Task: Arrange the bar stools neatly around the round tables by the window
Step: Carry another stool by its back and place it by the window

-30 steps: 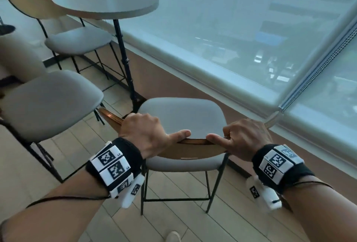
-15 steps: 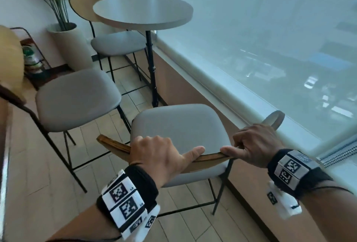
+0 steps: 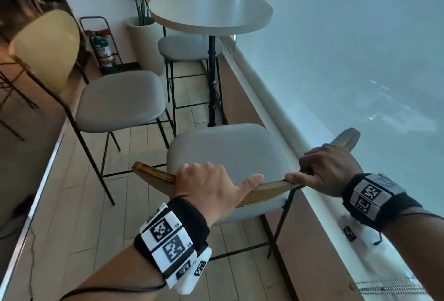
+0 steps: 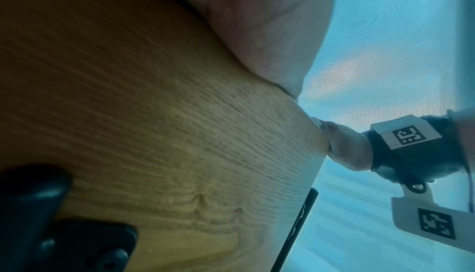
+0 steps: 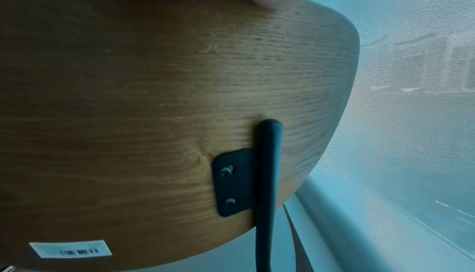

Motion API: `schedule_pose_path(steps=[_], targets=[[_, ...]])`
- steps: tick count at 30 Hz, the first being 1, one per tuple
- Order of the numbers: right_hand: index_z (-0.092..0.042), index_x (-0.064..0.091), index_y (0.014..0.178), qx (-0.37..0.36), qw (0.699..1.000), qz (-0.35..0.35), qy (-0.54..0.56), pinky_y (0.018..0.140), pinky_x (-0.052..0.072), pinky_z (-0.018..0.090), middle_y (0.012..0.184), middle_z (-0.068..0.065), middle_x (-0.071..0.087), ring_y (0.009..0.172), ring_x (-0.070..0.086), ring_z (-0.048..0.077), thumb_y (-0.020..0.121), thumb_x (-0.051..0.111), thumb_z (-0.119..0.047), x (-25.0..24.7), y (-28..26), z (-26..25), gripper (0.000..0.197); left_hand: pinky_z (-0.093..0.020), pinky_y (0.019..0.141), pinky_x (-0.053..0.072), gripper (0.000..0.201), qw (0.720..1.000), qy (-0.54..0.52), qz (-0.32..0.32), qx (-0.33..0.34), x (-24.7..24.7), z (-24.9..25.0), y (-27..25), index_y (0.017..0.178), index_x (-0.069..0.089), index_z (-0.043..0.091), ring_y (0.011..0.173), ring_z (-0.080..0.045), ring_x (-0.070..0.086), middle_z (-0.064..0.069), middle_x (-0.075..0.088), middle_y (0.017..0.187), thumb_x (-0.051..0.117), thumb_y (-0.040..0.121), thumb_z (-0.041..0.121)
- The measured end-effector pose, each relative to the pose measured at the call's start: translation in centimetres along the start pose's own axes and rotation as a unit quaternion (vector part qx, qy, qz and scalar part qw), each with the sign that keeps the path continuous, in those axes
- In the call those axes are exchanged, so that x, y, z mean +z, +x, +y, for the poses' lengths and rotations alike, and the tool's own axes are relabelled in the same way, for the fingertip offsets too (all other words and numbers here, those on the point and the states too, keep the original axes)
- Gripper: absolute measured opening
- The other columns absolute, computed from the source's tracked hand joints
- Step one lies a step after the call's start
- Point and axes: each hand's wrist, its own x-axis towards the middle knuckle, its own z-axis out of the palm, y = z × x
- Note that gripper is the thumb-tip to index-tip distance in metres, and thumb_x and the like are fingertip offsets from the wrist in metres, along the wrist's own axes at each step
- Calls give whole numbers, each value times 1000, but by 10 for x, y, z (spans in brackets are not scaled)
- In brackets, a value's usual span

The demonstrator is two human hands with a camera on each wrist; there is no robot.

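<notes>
A bar stool with a grey seat (image 3: 230, 156) and a curved wooden backrest (image 3: 153, 174) stands beside the window ledge, in front of me. My left hand (image 3: 209, 180) grips the top edge of the backrest on its left half, thumb along the rim. My right hand (image 3: 324, 171) grips the same edge further right. Both wrist views show the wooden backrest (image 4: 154, 134) (image 5: 167, 103) from behind, with black metal brackets. A round table (image 3: 211, 11) on a black post stands beyond the stool.
A second grey stool (image 3: 120, 101) with a pale backrest stands to the left, a third stool (image 3: 182, 48) behind the table. A potted plant (image 3: 144, 36) and a fire extinguisher (image 3: 102, 48) stand at the far wall. The window ledge (image 3: 276, 98) runs along the right.
The view has swung left and lifted, so the table, plant and left stool show more. The held stool sits closer to the window ledge. Both hands keep their grip on the backrest.
</notes>
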Motion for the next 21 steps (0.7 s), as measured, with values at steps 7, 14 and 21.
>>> schedule_pose_path(steps=[7,14,21], targets=[[-19,55,48,-25,999,24,7,55,36,32,50,0,56,52,54,22,72,4,-93,4,12,35,93,-28,50,36,95,998,-29,53,-4,2,-16,21,45,43,16,45,-18,45,-1,46,46,-5,57,98],[-19,51,45,-35,999,41,-2,54,33,32,46,0,52,48,52,23,75,8,-91,7,15,44,89,-31,52,34,92,996,-22,80,-18,5,-10,28,46,43,15,53,-22,49,-2,45,48,1,59,96],[-21,45,44,-20,999,34,3,53,39,34,44,-2,47,46,47,22,76,8,-90,4,14,41,84,-29,51,36,94,993,-12,116,-1,8,-11,29,46,44,15,52,-22,51,-3,46,48,-1,58,97]])
